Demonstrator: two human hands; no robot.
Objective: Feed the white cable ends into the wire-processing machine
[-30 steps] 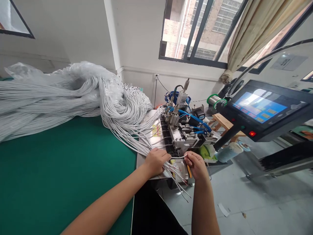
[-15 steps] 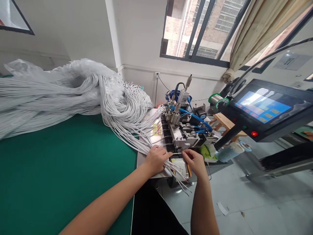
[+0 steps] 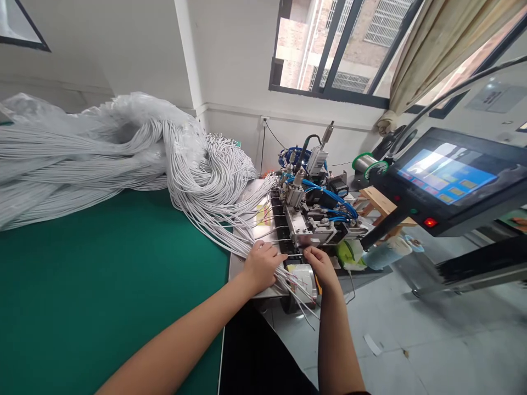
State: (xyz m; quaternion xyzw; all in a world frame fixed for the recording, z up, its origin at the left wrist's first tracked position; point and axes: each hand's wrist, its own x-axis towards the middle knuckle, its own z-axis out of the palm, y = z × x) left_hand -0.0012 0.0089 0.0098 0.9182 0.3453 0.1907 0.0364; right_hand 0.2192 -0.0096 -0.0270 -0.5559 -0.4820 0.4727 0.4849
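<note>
A big bundle of thin white cables lies across the green table and fans out onto the metal plate of a small wire machine. My left hand rests on the fanned cable ends at the plate's near edge, fingers curled over them. My right hand pinches the end of one white cable between thumb and fingers, right at the front of the machine's black slotted track. Loose cable ends stick out below both hands.
A touchscreen panel on an arm stands to the right, with a red lit button. Blue air hoses run over the machine. A wooden stool, a solder spool and a window are behind. Grey floor lies to the right.
My right hand moved forward and left, carrying the cable end up to the machine's track. My left hand shifted slightly along the cable ends. The view tilted a little.
</note>
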